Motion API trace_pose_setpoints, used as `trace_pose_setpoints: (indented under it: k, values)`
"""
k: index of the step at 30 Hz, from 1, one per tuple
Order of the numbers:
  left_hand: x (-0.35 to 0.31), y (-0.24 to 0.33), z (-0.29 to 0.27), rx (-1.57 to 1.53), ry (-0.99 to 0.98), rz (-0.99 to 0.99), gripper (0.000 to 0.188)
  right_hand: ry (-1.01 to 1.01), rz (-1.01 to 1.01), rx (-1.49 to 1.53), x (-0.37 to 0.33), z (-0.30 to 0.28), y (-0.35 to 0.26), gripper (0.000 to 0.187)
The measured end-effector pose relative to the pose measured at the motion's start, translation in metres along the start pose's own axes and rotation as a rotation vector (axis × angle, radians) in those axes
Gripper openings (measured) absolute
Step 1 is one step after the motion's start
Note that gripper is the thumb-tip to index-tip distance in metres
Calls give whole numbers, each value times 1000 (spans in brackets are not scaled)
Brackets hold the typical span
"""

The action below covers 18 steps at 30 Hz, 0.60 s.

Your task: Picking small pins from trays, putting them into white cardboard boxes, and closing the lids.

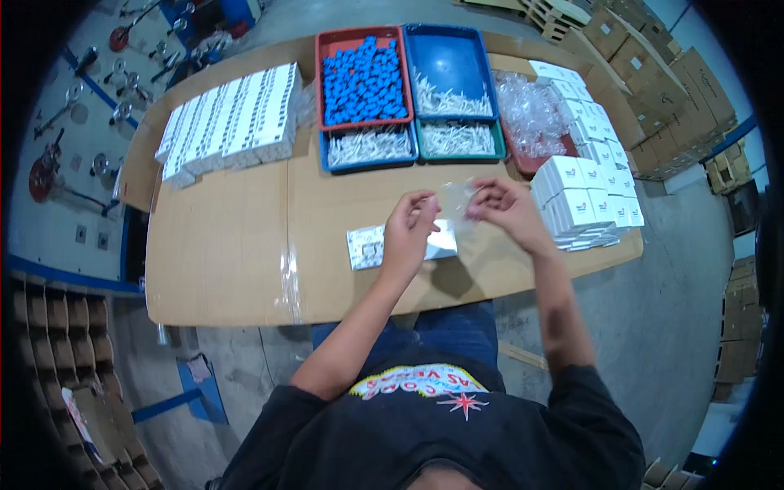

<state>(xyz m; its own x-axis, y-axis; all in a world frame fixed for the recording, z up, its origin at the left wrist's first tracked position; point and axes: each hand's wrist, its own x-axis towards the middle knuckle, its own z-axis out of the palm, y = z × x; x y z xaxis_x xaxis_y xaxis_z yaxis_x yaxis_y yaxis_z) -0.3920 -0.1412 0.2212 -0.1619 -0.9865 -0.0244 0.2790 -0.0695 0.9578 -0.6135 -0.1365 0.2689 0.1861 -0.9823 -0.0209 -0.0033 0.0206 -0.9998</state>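
Note:
Between my two hands a small clear plastic bag (pixel 456 196) is stretched over the front middle of the table. My right hand (pixel 513 214) pinches its right edge between thumb and fingers. Thumb and fingers of my left hand (pixel 410 227) are drawn together at the bag's left edge. Beneath the hands a long white box (pixel 366 248) with grey print lies flat on the cardboard, its middle partly hidden by my left hand. My right hand is near the stacked white boxes (pixel 584 196) at the table's right side.
Behind stand a red tray (pixel 319 82) of blue pieces, a blue tray (pixel 449 57), and smaller blue and green trays holding white pieces. Clear plastic packs (pixel 531 114) fill another red tray. Rows of white boxes (pixel 233 118) stand at left. Cardboard walls edge the table's back and sides.

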Motion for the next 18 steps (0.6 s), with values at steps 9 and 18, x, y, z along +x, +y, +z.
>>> trace_pose_setpoints:
  k: [9, 18]
  values:
    - [-43, -20, -27, 188, 237, 111, 32, 193, 165, 107, -26, 109, 43, 16]
    - [-41, -6, -66, 174, 477, 149, 35, 344, 60, 28, -29, 102, 52, 15]
